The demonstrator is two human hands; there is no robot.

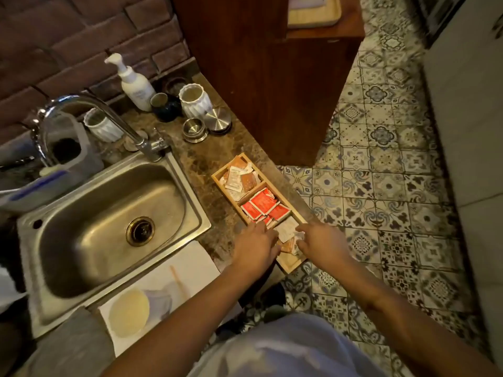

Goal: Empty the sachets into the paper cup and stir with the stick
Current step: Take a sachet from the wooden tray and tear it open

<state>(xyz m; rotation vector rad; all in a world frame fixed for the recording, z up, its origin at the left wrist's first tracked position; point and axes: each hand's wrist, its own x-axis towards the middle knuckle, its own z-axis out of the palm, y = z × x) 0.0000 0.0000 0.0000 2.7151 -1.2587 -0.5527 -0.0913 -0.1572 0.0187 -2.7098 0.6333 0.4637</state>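
Both hands, the left hand (255, 247) and right hand (319, 244), reached with loose fingers into the near compartment of the wooden tray (292, 263) at the counter's front edge, fingertips on pale sachets (285, 232); whether either pinched one could not be told. Paper cup (129, 312) and stick (178, 278) waited behind, nearer the left.

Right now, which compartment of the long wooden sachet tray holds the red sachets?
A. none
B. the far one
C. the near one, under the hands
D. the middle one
D: the red sachets fill the middle compartment of the wooden tray; pale and orange sachets lie in the far one.
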